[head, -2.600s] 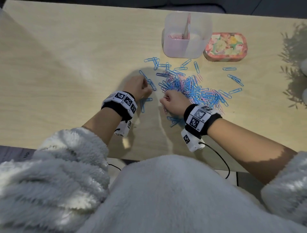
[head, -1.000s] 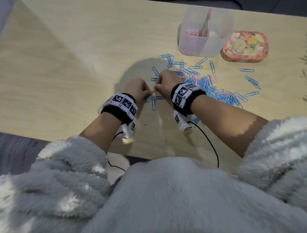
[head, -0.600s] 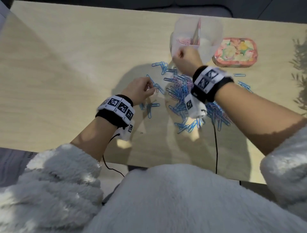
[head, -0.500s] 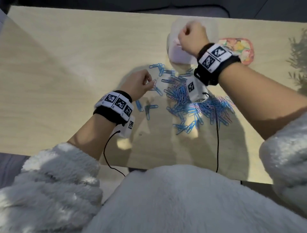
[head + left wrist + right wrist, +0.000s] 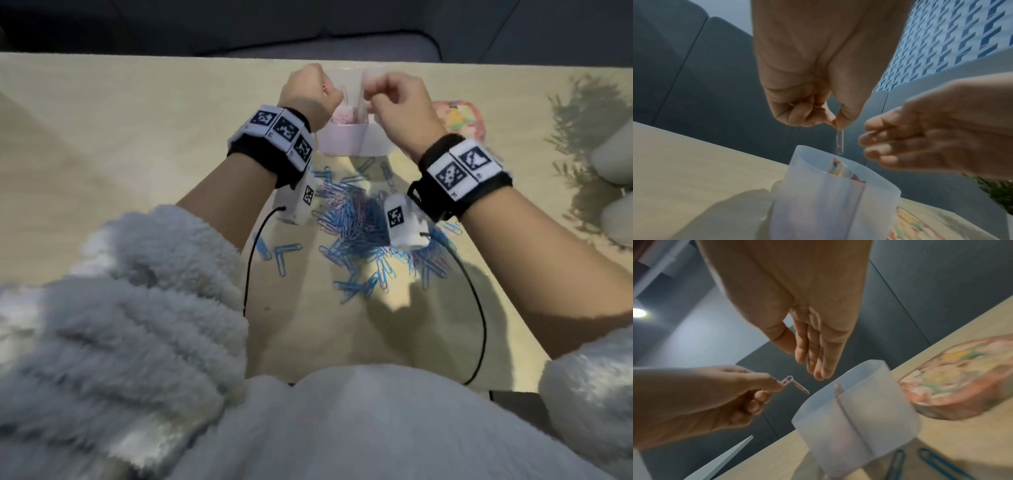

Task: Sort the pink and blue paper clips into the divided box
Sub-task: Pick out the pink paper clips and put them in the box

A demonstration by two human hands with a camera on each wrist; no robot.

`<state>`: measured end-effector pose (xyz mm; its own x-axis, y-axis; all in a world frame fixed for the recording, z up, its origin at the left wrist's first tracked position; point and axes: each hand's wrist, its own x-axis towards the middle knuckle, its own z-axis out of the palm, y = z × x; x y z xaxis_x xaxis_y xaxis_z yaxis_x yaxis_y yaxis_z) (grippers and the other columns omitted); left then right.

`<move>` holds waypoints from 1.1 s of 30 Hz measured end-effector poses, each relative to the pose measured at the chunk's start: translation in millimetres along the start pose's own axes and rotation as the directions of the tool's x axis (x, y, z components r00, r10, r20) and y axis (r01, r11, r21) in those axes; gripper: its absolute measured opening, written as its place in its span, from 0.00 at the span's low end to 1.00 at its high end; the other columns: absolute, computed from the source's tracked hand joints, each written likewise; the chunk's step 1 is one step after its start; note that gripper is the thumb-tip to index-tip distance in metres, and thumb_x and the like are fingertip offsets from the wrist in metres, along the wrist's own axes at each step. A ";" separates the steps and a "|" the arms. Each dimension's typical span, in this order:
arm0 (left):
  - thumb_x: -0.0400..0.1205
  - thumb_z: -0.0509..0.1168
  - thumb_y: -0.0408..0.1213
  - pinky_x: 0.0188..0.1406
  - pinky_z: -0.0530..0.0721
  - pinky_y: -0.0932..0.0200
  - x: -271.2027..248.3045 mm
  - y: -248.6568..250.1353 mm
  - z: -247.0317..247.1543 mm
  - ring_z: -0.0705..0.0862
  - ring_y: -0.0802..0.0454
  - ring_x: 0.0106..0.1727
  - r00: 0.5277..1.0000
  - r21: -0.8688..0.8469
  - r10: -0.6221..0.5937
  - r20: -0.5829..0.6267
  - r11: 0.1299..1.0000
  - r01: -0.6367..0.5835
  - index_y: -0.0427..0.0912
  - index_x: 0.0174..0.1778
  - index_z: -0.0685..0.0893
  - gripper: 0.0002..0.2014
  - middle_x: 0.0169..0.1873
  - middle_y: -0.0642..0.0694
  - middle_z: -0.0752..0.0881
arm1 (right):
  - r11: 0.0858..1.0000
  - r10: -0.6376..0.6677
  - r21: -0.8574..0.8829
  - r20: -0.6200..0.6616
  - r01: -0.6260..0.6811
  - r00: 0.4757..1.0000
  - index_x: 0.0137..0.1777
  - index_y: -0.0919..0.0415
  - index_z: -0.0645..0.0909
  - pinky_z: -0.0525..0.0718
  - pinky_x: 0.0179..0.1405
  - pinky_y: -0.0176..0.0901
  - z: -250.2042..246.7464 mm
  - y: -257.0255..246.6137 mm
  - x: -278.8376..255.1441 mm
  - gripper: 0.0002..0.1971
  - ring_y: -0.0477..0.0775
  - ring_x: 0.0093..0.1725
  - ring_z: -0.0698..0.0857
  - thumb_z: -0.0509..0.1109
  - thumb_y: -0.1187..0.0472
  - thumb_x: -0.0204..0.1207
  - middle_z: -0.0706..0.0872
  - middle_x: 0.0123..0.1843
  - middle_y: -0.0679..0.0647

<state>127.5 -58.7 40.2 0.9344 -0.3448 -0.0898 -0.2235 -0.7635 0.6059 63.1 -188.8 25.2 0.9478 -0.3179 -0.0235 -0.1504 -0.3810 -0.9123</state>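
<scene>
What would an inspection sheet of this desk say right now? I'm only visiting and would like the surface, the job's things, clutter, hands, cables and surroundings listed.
Surface: pale wooden table, shadowed in places.
Job's things: translucent divided box standing upright, with pink clips in its left compartment; a heap of mostly blue paper clips in front of the box, a few strays beside it.
Clutter: floral tin right of the box.
Hands: left hand pinches a pink paper clip above the box; right hand has straight fingers and holds nothing.
Cables: black cable from each wrist camera, trailing off the near edge.
Surroundings: dark sofa behind the table; plant shadows at the far right.
</scene>
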 end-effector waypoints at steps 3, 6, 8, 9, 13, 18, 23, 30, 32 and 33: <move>0.80 0.59 0.37 0.50 0.79 0.55 23.2 11.7 12.0 0.83 0.41 0.55 0.999 0.048 -0.049 -0.005 0.998 0.049 0.47 0.25 0.64 0.18 0.43 0.42 0.84 | 0.997 0.019 -0.082 0.050 -0.015 0.999 0.44 0.57 0.80 0.81 0.52 0.45 -15.5 17.4 -31.5 0.08 0.54 0.46 0.83 0.61 0.68 0.72 0.85 0.45 0.60; 0.81 0.60 0.37 0.45 0.75 0.56 33.1 20.4 21.3 0.77 0.44 0.45 0.996 0.079 -0.085 -0.007 0.993 0.085 0.46 0.25 0.62 0.19 0.34 0.46 0.77 | 0.976 0.037 -0.217 0.150 -0.003 0.988 0.44 0.63 0.85 0.78 0.47 0.43 -19.1 39.5 -58.8 0.09 0.55 0.43 0.83 0.62 0.66 0.74 0.89 0.46 0.65; 0.81 0.60 0.38 0.52 0.78 0.53 32.9 24.3 25.2 0.79 0.43 0.50 0.997 0.128 -0.068 0.046 0.990 0.061 0.47 0.29 0.67 0.15 0.42 0.45 0.79 | 0.931 0.028 -0.357 0.273 0.074 0.962 0.48 0.65 0.86 0.74 0.46 0.40 -16.0 53.8 -76.5 0.09 0.55 0.45 0.81 0.64 0.66 0.75 0.89 0.48 0.63; 0.82 0.59 0.38 0.57 0.78 0.53 31.8 23.9 27.9 0.81 0.42 0.57 0.995 0.131 -0.060 0.075 0.990 0.050 0.45 0.37 0.75 0.08 0.50 0.43 0.81 | 0.905 0.031 -0.410 0.336 0.117 0.941 0.51 0.64 0.85 0.74 0.49 0.40 -12.8 60.7 -84.1 0.09 0.56 0.49 0.81 0.65 0.65 0.76 0.89 0.50 0.61; 0.83 0.55 0.36 0.70 0.70 0.56 15.7 9.7 34.7 0.74 0.43 0.72 0.996 0.132 0.050 0.071 0.990 -0.059 0.40 0.70 0.75 0.18 0.70 0.40 0.77 | 0.726 -0.128 -0.520 0.539 0.449 0.832 0.52 0.56 0.86 0.79 0.56 0.52 11.7 78.2 -113.8 0.15 0.65 0.55 0.82 0.59 0.58 0.72 0.87 0.56 0.57; 0.80 0.59 0.33 0.61 0.75 0.48 -37.9 -22.8 36.7 0.78 0.40 0.59 0.949 0.176 0.316 0.017 0.933 -0.314 0.41 0.53 0.84 0.11 0.54 0.40 0.84 | 0.552 -0.094 -0.626 0.610 0.551 0.787 0.49 0.52 0.88 0.85 0.49 0.56 15.6 91.1 -124.8 0.19 0.67 0.54 0.86 0.56 0.55 0.69 0.89 0.57 0.56; 0.78 0.64 0.30 0.52 0.80 0.49 -84.5 -72.6 48.5 0.82 0.42 0.48 0.914 0.111 0.257 0.313 0.946 -0.304 0.37 0.48 0.86 0.07 0.45 0.38 0.85 | 0.682 -0.125 -0.629 0.402 0.373 0.907 0.51 0.56 0.87 0.79 0.54 0.58 -9.3 102.2 -130.2 0.17 0.68 0.58 0.81 0.57 0.56 0.71 0.86 0.61 0.57; 0.77 0.68 0.39 0.51 0.78 0.52 -108.3 -78.5 65.3 0.81 0.45 0.53 0.907 0.154 0.208 0.365 0.948 -0.279 0.40 0.49 0.85 0.08 0.49 0.41 0.84 | 0.666 -0.234 -0.638 0.313 0.387 0.920 0.44 0.59 0.87 0.83 0.46 0.55 15.0 86.5 -130.4 0.10 0.66 0.47 0.83 0.63 0.61 0.73 0.89 0.44 0.54; 0.77 0.68 0.41 0.51 0.78 0.52 -110.8 -77.2 69.0 0.81 0.45 0.53 0.910 0.204 0.190 0.369 0.938 -0.279 0.41 0.49 0.85 0.09 0.49 0.42 0.83 | 0.654 -0.146 -0.682 0.309 0.326 0.940 0.49 0.60 0.87 0.81 0.52 0.58 21.7 80.6 -123.4 0.09 0.67 0.54 0.80 0.66 0.61 0.76 0.89 0.48 0.57; 0.77 0.68 0.40 0.51 0.79 0.51 -112.2 -77.3 70.4 0.81 0.44 0.53 0.910 0.223 0.189 0.369 0.933 -0.284 0.41 0.48 0.84 0.08 0.49 0.41 0.83 | 0.630 -0.090 -0.713 0.328 0.309 0.940 0.53 0.61 0.86 0.78 0.56 0.58 23.8 79.9 -118.7 0.10 0.67 0.58 0.78 0.65 0.61 0.77 0.87 0.52 0.58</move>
<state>20.4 0.6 -52.2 0.7060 -0.6592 -0.2589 -0.5355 -0.7361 0.4140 -54.7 -160.9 -54.7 0.9970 0.0200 -0.0746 -0.0025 -0.9568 -0.2906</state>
